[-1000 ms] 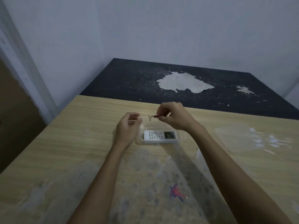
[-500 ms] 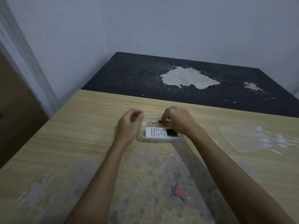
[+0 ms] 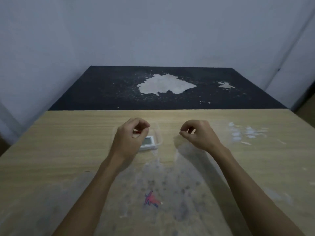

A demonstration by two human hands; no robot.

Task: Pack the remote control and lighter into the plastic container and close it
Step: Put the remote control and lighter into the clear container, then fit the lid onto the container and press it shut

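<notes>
The clear plastic container point(image 3: 159, 139) sits on the wooden table point(image 3: 68, 150), left of centre. Inside it lies the white remote control point(image 3: 148, 142), screen end showing, the rest hidden under my left hand point(image 3: 127, 139). That hand curls over the container's left part, thumb and forefinger almost meeting. A red sliver of the lighter point(image 3: 136, 132) shows through the ring of those fingers, behind the remote. My right hand point(image 3: 198, 136) hovers to the right of the container, loosely curled, with nothing in it. The clear lid point(image 3: 245, 133) lies flat further right.
Behind the wooden table stands a black surface point(image 3: 102, 92) with a large worn pale patch. Grey walls close in at the back and left. A red and blue scribble point(image 3: 150, 199) marks the scuffed near part of the tabletop.
My right hand lowered the lighter into the container behind the remote, let it go and moved off to the right. My left hand stayed on the container. The camera swung right.
</notes>
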